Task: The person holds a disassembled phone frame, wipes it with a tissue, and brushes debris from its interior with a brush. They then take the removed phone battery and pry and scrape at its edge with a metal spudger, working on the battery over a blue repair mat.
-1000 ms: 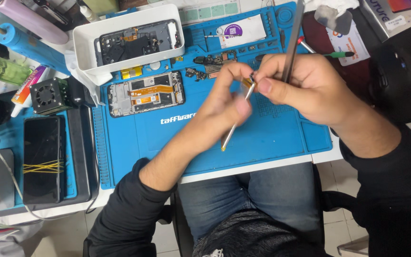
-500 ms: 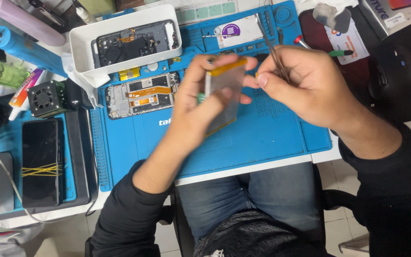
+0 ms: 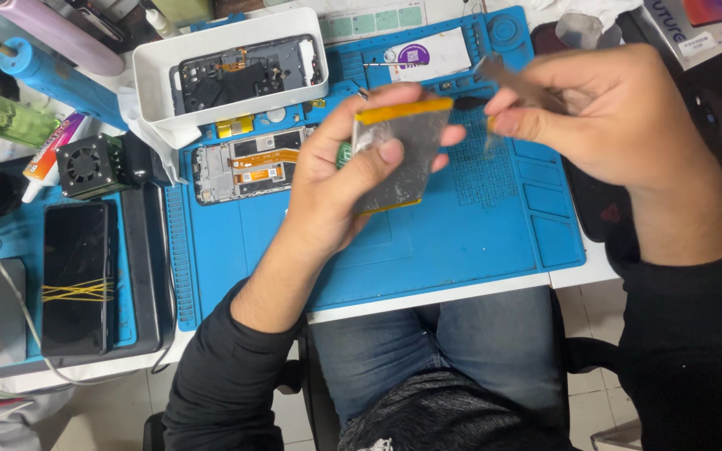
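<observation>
Since half a second ago we are lifting the flat silver battery (image 3: 394, 154) nearer the camera, and our right hand (image 3: 603, 117) is drawing back toward the right. Our left hand (image 3: 340, 179) is pinching the battery by its edges above the blue mat (image 3: 478, 242); the right is pressing a blurred thin tool (image 3: 516, 83) between its fingertips. Two opened phone frames, one in the white tray (image 3: 160, 75), are lying unassembled; one banded phone (image 3: 77, 276) is waiting at left.
</observation>
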